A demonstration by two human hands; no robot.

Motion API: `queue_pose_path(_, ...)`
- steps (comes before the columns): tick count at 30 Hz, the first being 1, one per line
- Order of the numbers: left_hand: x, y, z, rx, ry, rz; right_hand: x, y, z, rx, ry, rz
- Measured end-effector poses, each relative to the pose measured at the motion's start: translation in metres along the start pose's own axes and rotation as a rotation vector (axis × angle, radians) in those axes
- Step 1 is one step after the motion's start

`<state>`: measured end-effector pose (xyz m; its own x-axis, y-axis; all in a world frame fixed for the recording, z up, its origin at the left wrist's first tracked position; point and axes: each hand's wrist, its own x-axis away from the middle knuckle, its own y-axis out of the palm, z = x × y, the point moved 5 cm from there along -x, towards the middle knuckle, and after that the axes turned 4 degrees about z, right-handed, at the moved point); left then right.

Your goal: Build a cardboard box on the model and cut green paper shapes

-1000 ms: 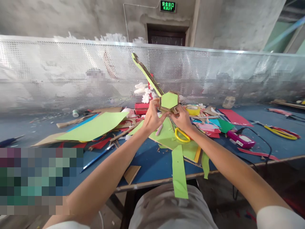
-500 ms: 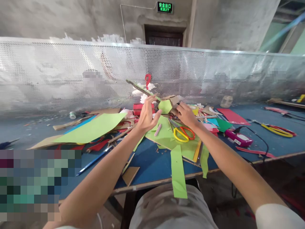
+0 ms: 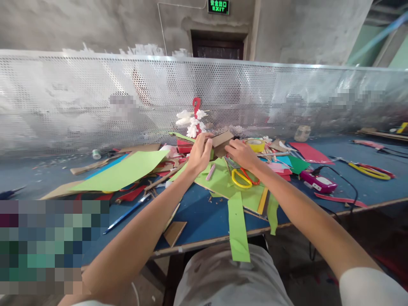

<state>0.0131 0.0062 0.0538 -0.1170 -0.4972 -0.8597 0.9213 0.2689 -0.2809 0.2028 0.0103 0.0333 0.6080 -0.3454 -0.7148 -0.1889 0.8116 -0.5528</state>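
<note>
A folded brown cardboard piece (image 3: 222,143), with light-green paper on part of it, is held between my two hands above the cluttered table. My left hand (image 3: 200,154) closes on its left side, and a long green-covered strip (image 3: 182,136) sticks out to the left behind that hand. My right hand (image 3: 242,154) grips the right side with bent fingers, its fingertips partly hidden. Below it lie scissors (image 3: 241,178) with yellow and orange handles, on green paper (image 3: 219,187). A small pale pink stick (image 3: 210,172) rests on that paper.
A large green sheet (image 3: 124,172) and a blue pen-like tool (image 3: 126,217) lie left. A green strip (image 3: 238,225) hangs over the front edge. Rightward are yellow tape (image 3: 256,145), a purple device (image 3: 318,182) with a cord, and pliers (image 3: 371,170). A perforated metal screen (image 3: 255,102) stands behind.
The cardboard piece has been turned over: its green face pointed toward me before, and brown cardboard shows now. The long strip has swung down from its raised slant.
</note>
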Motion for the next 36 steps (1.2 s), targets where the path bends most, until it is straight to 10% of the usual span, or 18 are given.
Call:
queue_pose_path(21,-0.006,0.008,-0.029,0.055,-0.121,-0.048,-0.004,0.003,-0.002,0.027,-0.014,-0.040)
queue_pose_path(27,-0.014,-0.015,-0.037,0.055,-0.076,-0.020,-0.002,-0.001,0.011,-0.014,-0.031,-0.013)
queue_pose_path(36,-0.009,-0.021,-0.052,-0.454,0.265,-0.384,0.002,-0.019,0.029,-0.131,-0.027,0.031)
